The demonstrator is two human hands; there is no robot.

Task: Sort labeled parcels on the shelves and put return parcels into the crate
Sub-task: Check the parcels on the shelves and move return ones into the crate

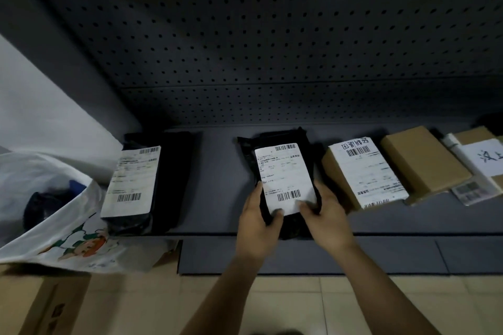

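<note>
The dark grey metal shelf carries a large black plastic mailer near its left end and a labelled brown cardboard box right of middle. Between them, at the front edge, a smaller white-labelled black mailer is clasped by the left hand and right hand, thumbs on its label.

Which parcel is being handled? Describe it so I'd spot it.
Find the dark pegboard shelf. Mid-shelf is a black bag parcel with a white label. Unlike the other black bag, further left, the left hand and right hand grip its near end.
</note>
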